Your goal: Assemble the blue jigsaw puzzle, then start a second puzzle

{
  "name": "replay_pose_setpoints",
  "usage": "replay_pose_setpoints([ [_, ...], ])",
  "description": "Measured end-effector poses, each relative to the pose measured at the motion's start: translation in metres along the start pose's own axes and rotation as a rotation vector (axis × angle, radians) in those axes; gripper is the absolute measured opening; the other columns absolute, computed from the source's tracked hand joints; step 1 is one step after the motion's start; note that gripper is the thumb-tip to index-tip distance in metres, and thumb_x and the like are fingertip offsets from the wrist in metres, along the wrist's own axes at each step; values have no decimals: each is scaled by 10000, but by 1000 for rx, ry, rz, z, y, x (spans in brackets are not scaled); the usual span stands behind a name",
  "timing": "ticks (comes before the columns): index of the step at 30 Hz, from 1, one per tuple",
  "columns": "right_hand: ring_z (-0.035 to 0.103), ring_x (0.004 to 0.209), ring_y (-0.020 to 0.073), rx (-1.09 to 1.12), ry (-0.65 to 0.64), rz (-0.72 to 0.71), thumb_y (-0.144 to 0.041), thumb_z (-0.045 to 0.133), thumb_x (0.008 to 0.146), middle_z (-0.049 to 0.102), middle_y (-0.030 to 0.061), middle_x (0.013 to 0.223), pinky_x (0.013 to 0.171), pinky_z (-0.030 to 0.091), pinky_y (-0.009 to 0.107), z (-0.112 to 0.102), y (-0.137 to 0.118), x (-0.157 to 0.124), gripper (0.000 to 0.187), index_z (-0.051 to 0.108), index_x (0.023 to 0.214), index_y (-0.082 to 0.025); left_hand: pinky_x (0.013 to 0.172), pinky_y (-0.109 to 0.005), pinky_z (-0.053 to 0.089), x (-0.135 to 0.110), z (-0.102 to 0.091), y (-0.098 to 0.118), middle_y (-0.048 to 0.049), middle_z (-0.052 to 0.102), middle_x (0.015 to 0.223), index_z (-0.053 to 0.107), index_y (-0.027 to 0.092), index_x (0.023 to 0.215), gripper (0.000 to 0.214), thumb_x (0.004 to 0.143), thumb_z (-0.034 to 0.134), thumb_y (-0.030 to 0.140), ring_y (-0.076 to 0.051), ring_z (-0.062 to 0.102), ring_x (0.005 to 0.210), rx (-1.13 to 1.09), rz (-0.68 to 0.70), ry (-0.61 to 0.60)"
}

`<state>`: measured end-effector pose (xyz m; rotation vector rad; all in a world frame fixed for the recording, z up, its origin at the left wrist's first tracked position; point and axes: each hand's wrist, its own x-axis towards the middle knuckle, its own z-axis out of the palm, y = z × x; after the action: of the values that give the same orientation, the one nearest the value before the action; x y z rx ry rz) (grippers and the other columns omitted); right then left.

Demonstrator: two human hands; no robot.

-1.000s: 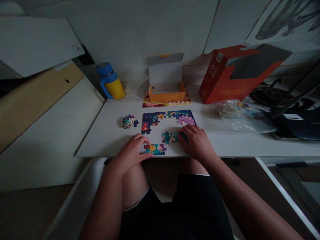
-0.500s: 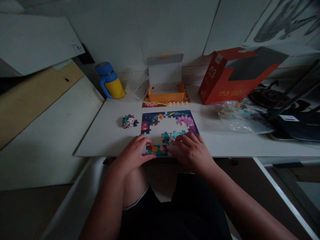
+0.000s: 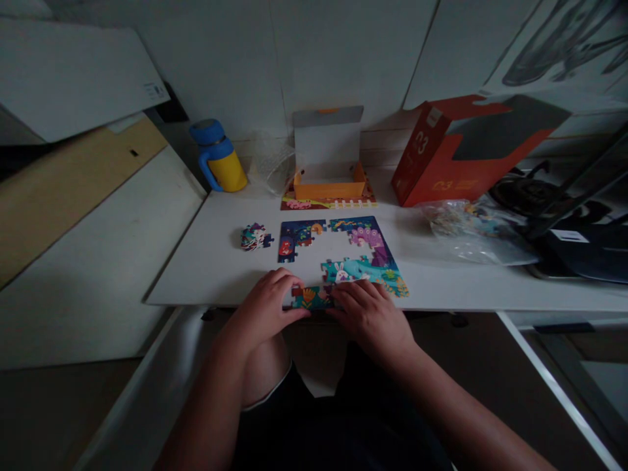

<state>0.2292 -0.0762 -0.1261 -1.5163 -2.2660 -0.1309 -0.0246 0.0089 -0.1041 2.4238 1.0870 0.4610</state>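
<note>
A short strip of joined puzzle pieces (image 3: 311, 297) with an orange plant on it lies at the table's front edge. My left hand (image 3: 269, 298) curls around its left end, thumb at the near side and fingers at the far side. Over its right end, my right hand (image 3: 371, 313) is closed, its fingertips partly hidden. Just beyond is a joined puzzle section (image 3: 363, 267) with a white rabbit and teal shapes. It connects up the right side to a purple peacock section (image 3: 367, 239). A dark blue corner section (image 3: 289, 239) sits at the upper left.
A pile of loose puzzle pieces (image 3: 254, 237) lies left of the puzzle. Behind stand a blue and yellow flask (image 3: 223, 160), an open orange box (image 3: 330, 190) and a large red box (image 3: 432, 160). A clear plastic bag of pieces (image 3: 471, 222) lies at the right.
My right hand has moved down and left from the rabbit section to the strip's right end, uncovering the lower-right corner. My left hand stays at the strip's left end.
</note>
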Motion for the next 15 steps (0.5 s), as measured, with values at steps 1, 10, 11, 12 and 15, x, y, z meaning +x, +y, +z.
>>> replay_pose_setpoints([
  [1,668,1102,292,7,9,-11,-335,800,994,791,72,1250,929,447,446,0,0,-1,302,744,1260,-204,1025,-464,559,-1,1,0,-68,686,1232,657,230,1182,533,763,986,214,-290,670,1151,1,3,0],
  [10,660,1050,290,-22,30,-140,-178,760,991,791,69,1292,964,451,458,1,8,-16,302,733,1286,-241,1051,-469,566,-3,10,6,-79,684,1251,655,214,1199,551,759,982,159,-289,674,1179,-19,-18,-12],
  [11,661,1050,291,-25,26,-151,-167,749,993,791,72,1298,963,456,461,0,9,-18,320,730,1304,-241,1050,-470,567,-3,10,7,-78,684,1251,656,218,1201,545,765,978,161,-290,675,1179,-22,-16,-12],
  [12,662,1048,289,-27,22,-159,-160,736,996,790,75,1302,955,462,461,-1,10,-20,338,727,1324,-240,1049,-469,569,-3,11,8,-76,684,1252,656,223,1204,540,771,973,163,-290,676,1180,-25,-12,-12],
  [15,671,1030,285,-36,33,-176,-168,703,1012,791,84,1306,913,478,459,-4,13,-26,345,728,1349,-237,1059,-468,568,-3,14,13,-69,683,1259,656,240,1223,536,787,958,160,-287,676,1187,-30,-3,0],
])
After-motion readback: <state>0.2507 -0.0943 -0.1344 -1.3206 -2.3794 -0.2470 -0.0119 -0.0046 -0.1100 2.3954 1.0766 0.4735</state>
